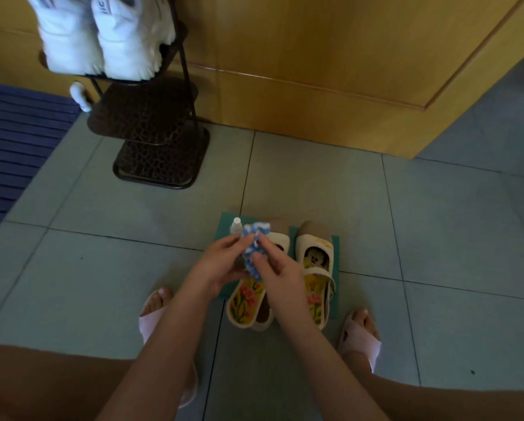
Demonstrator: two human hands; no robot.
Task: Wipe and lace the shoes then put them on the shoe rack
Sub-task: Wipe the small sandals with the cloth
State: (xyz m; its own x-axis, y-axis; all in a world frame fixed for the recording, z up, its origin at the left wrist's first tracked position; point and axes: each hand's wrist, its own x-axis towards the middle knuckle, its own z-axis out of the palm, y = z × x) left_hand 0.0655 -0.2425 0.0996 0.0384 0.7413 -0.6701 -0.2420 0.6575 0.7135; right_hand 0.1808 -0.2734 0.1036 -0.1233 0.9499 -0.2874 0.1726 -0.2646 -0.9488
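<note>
The left hand (221, 264) and right hand (280, 270) pinch a crumpled blue-and-white cloth (255, 238) between them. A white-capped bottle (236, 226) shows just beyond the left fingertips. Under the hands lie cream shoes (315, 253) on green mats (225, 220) — and well beyond the left hand stands a dark shoe rack (160, 147) carrying white sneakers (102, 38).

blue-white checked cloth (253, 250); cream shoes (315, 275), yellow floral insoles; teal mat (335, 259) under; white sneakers (102, 34); dark rack (160, 141).

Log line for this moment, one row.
phase: wipe prep | left hand: holds cloth | right hand: pinches cloth | beige shoes: on teal mat | white sneakers: on rack
</note>
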